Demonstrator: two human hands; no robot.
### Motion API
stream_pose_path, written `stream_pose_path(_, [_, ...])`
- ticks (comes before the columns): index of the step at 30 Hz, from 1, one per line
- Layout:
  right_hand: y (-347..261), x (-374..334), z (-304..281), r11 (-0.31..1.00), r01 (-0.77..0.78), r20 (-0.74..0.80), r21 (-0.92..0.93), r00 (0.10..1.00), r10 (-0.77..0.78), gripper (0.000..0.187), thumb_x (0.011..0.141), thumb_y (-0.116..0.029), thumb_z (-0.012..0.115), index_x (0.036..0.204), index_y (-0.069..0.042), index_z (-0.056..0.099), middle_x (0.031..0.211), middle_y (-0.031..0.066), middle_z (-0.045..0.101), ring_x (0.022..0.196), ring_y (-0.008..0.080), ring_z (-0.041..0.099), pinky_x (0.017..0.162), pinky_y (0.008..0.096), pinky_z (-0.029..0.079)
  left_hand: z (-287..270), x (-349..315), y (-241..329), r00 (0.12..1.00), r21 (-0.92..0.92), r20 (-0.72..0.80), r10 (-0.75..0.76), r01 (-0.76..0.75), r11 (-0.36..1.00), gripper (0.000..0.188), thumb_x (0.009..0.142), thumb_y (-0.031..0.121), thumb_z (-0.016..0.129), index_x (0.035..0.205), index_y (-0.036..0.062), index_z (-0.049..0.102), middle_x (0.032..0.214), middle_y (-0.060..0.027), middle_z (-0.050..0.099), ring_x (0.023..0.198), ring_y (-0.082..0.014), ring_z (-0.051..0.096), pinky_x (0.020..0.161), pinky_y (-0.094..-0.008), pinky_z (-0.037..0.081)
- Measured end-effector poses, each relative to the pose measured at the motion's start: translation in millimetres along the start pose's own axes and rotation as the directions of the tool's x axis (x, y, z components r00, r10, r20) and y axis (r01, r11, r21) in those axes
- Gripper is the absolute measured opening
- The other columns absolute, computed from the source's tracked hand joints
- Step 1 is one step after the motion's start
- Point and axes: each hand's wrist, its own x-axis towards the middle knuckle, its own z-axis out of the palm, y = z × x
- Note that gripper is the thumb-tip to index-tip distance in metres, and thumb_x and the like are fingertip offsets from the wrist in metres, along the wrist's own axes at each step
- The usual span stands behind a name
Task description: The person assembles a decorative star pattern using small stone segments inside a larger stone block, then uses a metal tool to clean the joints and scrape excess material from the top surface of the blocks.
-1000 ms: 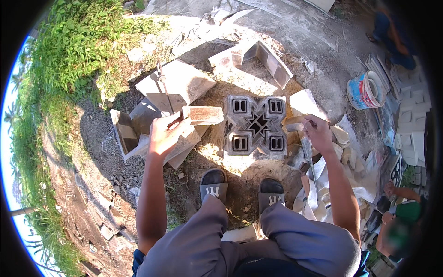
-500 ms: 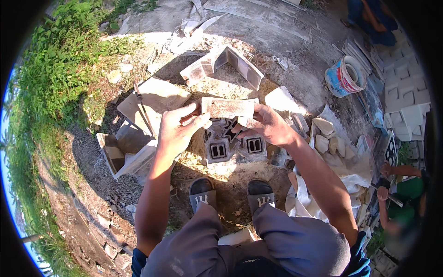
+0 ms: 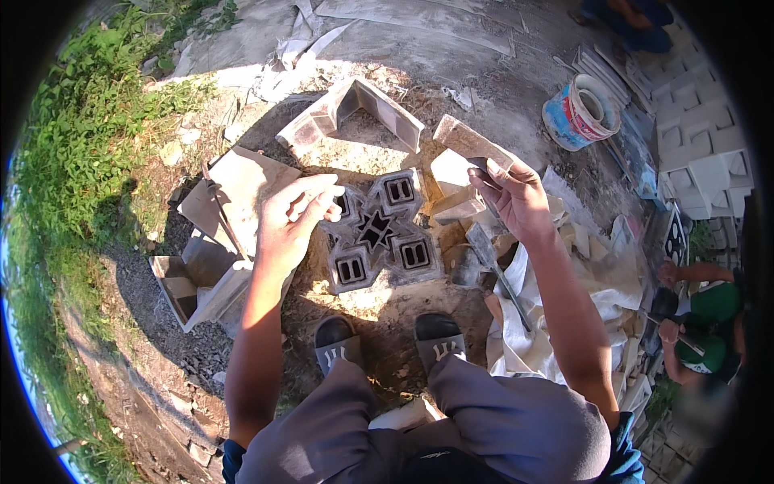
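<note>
Head view: the star-patterned block mould [image 3: 377, 232] sits on the dirt ground [image 3: 379, 302] before both sandals. The left hand [image 3: 292, 218] hovers loosely curled, empty; the right hand [image 3: 516, 198] grips a flat plate [image 3: 472, 145], which could slip onto the mould.

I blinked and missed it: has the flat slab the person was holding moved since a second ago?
Yes. The slab left the left hand and now sits in the right hand, right of the star-patterned block.
</note>
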Motion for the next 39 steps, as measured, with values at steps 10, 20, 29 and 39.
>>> stream_pose_path(10, [5, -13, -53, 0.997, 0.030, -0.359, -0.064, 0.932, -0.051, 0.021, 0.099, -0.014, 0.070, 0.106, 0.006, 0.069, 0.105, 0.0131, 0.072, 0.094, 0.0263, 0.073, 0.092, 0.0400, 0.065, -11, -8, -8, 0.998, 0.085, -0.061, -0.030, 0.035, 0.996, 0.034, 0.105, 0.021, 0.062, 0.126, -0.0056, 0.065, 0.105, -0.0148, 0.073, 0.085, -0.0171, 0.070, 0.079, -0.0323, 0.059])
stream_pose_path(20, [27, 12, -56, 0.911, 0.000, -0.225, -0.412, 0.969, -0.101, 0.021, 0.098, -0.011, 0.072, 0.111, 0.006, 0.075, 0.106, 0.0127, 0.075, 0.095, 0.0199, 0.072, 0.088, 0.0339, 0.064, -14, -24, -11, 0.993, 0.106, -0.090, -0.074, 0.083, 0.991, 0.028, 0.106, 0.015, 0.059, 0.125, -0.0054, 0.067, 0.104, -0.0130, 0.073, 0.084, -0.0137, 0.068, 0.079, -0.0289, 0.057])
stream_pose_path(29, [45, 9, -62, 0.016, 0.065, 0.060, -0.998, 0.974, -0.218, 0.018, 0.095, -0.026, 0.072, 0.101, -0.010, 0.079, 0.099, 0.0102, 0.077, 0.092, 0.0314, 0.072, 0.087, 0.0424, 0.054, -39, -50, -28, 0.972, 0.172, -0.167, -0.168, 0.196, 0.965, 0.029, 0.108, 0.018, 0.058, 0.124, -0.0040, 0.067, 0.104, -0.0115, 0.074, 0.086, -0.0114, 0.067, 0.077, -0.0261, 0.056])
stream_pose_path(39, [46, 38, -36, -0.158, 0.141, 0.147, -0.977, 0.989, -0.027, 0.044, 0.089, -0.025, 0.077, 0.131, -0.016, 0.066, 0.128, 0.0105, 0.066, 0.124, 0.0337, 0.060, 0.105, 0.0445, 0.048, -57, -66, -47, 0.964, 0.126, -0.181, -0.193, 0.217, 0.968, 0.031, 0.108, 0.019, 0.056, 0.125, -0.0048, 0.066, 0.106, -0.0135, 0.074, 0.087, -0.0135, 0.068, 0.077, -0.0280, 0.058])
